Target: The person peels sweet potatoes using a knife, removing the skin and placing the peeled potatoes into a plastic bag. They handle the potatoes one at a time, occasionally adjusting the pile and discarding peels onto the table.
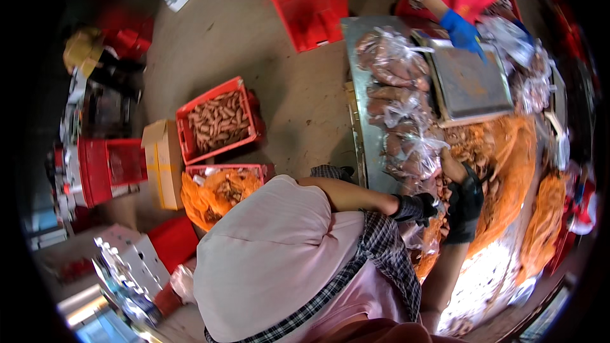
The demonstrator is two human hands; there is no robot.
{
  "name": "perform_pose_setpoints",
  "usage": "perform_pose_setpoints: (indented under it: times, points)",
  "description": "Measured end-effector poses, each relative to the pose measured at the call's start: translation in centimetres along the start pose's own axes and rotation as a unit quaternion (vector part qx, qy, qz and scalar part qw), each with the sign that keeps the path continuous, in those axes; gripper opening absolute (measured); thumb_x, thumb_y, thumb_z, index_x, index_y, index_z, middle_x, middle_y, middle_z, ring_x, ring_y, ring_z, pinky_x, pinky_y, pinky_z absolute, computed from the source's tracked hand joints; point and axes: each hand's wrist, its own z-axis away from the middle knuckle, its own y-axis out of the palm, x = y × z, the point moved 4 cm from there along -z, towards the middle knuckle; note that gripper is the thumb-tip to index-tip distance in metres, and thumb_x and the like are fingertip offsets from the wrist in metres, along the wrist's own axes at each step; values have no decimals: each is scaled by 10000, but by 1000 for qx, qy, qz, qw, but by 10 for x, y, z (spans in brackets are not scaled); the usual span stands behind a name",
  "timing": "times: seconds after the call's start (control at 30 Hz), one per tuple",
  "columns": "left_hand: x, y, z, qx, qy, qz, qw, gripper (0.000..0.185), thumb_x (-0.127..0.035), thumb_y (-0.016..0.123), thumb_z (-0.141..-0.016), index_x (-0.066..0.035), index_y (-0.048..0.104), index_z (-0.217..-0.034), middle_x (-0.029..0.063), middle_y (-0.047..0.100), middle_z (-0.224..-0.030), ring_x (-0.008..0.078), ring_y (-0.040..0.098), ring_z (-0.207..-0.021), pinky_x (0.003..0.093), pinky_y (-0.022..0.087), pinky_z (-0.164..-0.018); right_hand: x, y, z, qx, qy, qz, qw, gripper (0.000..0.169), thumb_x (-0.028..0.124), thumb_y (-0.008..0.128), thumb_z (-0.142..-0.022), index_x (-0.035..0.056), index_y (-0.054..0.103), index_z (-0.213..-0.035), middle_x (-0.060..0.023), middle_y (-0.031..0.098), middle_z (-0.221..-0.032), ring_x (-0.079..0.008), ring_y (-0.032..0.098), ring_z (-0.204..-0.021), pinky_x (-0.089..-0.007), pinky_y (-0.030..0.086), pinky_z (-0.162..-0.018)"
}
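My left hand (pixel 419 208), in a black glove with a plaid cuff, grips the edge of a clear plastic bag (pixel 413 236). Just right of it, my right hand (pixel 464 209), also in a black glove, holds a tan, elongated root, by its look a sweet potato (pixel 453 166). Loose brown roots (pixel 469 145) lie on orange mesh (pixel 512 166) beyond both hands. Several filled clear bags of sweet potatoes (pixel 395 64) form a row along the metal table (pixel 350 43). Beside them stands a platform scale (pixel 472 81) with a bare metal plate.
Across the table, a co-worker's blue-gloved hand (pixel 460 31) hangs over the scale. Left of the table are a red crate of roots (pixel 243 105), a cardboard box (pixel 164 166) and stacked red crates (pixel 310 5). Another person (pixel 86 55) bends at the far left. More orange mesh (pixel 543 224) lies right.
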Motion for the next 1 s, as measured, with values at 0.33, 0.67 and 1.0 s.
perform_pose_setpoints:
  times: [0.33, 0.67, 1.0]
  points:
    - [-17, -38, 51, -6, 4, 13, 1000, 286, -241, 596, -815, -40, 578, -1018, 53, 613, -796, 149, 598, -648, 258, 478, -555, 77, 199, 2, 357, -147, 72, 920, 363, 120, 539, -865, 74, 514, -1224, -90, 636, -995, -131, 585, -824, -268, 472, -761]
    - [-88, -38, 83, 109, -80, 3, 991, 268, -201, 466, -917, 1, 557, -1068, 36, 594, -810, 116, 578, -656, 225, 485, -607, -70, -40, 97, -137, 23, 408, 902, 642, 307, 665, -742, 106, 397, -1290, -188, 516, -1172, -359, 546, -999, -407, 454, -826]
    - [-143, 69, 96, 246, -140, 15, 959, 347, -209, 474, -921, 25, 499, -1176, 59, 595, -908, 118, 570, -733, 248, 468, -668, -148, -87, 209, -52, 213, 70, 973, 161, 188, 567, -842, 56, 613, -922, -69, 637, -733, -122, 566, -565, -257, 440, -491]
